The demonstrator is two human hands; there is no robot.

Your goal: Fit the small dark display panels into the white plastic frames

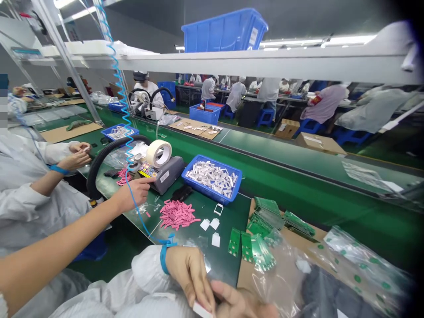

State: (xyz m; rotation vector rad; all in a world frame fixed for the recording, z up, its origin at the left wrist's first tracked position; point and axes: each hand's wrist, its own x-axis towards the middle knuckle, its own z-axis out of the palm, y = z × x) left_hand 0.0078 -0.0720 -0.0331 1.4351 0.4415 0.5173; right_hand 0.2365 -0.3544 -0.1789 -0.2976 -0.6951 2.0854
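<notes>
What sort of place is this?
Probably an electronics factory: green circuit boards lie beside a long green assembly line, and workers in white smocks are busy along the benches.

Place: an electronics assembly factory floor, with long production lines running under bright strip lights.
Desks: long green conveyor-belt desks [308, 165] with white metal overhead shelves [265, 62].
Parts: flat green printed circuit boards [234, 242] lay on brown cardboard [247, 276], near a blue plastic tray [220, 164] of small white pieces.
Static protection: a blue wrist strap [164, 259] led into a blue coiled cord [124, 101].
Staff: rows of workers in white smocks and caps [208, 88] sat or stood along the desks.
Seating: low blue plastic stools [265, 117].
Storage: a large blue plastic crate [225, 33] sat on the shelf.
</notes>
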